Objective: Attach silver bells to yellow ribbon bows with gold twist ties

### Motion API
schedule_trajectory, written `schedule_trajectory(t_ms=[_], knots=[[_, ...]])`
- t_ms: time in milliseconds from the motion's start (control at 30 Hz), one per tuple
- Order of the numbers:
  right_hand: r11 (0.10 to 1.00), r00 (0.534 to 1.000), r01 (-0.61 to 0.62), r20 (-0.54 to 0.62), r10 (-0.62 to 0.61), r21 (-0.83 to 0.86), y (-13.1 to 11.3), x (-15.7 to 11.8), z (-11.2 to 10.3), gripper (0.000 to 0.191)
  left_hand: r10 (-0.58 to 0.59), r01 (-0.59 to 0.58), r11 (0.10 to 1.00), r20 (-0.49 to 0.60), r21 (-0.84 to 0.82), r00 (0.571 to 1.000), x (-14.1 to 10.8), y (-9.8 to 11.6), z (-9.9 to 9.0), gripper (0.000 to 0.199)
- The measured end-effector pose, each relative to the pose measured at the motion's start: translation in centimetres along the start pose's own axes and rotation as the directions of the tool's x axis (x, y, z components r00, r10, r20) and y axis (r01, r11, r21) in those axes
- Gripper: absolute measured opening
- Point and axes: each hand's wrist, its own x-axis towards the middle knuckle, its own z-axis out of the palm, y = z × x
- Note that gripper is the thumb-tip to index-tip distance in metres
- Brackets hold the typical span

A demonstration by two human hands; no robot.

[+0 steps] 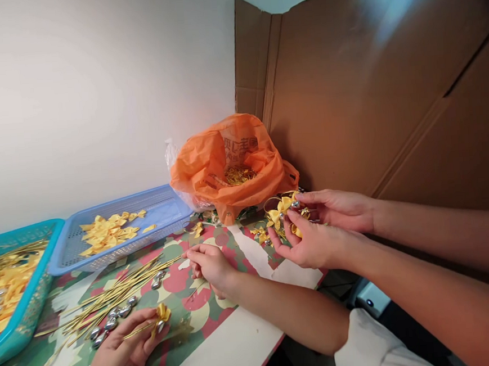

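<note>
My left hand (124, 350) is closed around a yellow ribbon bow (163, 312) with a silver bell (160, 326) and a gold wire tie (137, 331). Further up the table, my right hand (211, 267) has its thumb and forefinger pinched at the tip of a gold wire, at the end of a loose bundle of gold wire ties (113, 295). Several silver bells (111, 323) lie between the bundle and my left hand. Two more bells (158, 279) rest just left of my right hand.
At right, a co-worker's two hands (312, 237) hold yellow bows with bells (283, 211). Behind stands an orange plastic bag (233, 198) containing gold pieces. A blue basket (165, 203) holds bows, as does a teal basket (30, 310) at left. Cardboard (348, 96) rises behind.
</note>
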Motion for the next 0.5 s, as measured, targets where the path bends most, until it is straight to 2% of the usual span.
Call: schedule_trajectory(t_ms=[233, 500], knots=[[1.0, 1.0, 0.005, 0.008, -0.005, 0.006, 0.2, 0.2, -0.1, 0.018, -0.098, 0.097, 0.995, -0.043, -0.026, 0.994, -0.3, 1.2, 0.5, 0.035], [1.0, 1.0, 0.019, 0.015, -0.019, 0.003, 0.5, 0.4, -0.2, 0.02, -0.103, 0.102, 0.995, -0.072, -0.021, 0.992, -0.9, 1.8, 1.1, 0.035]])
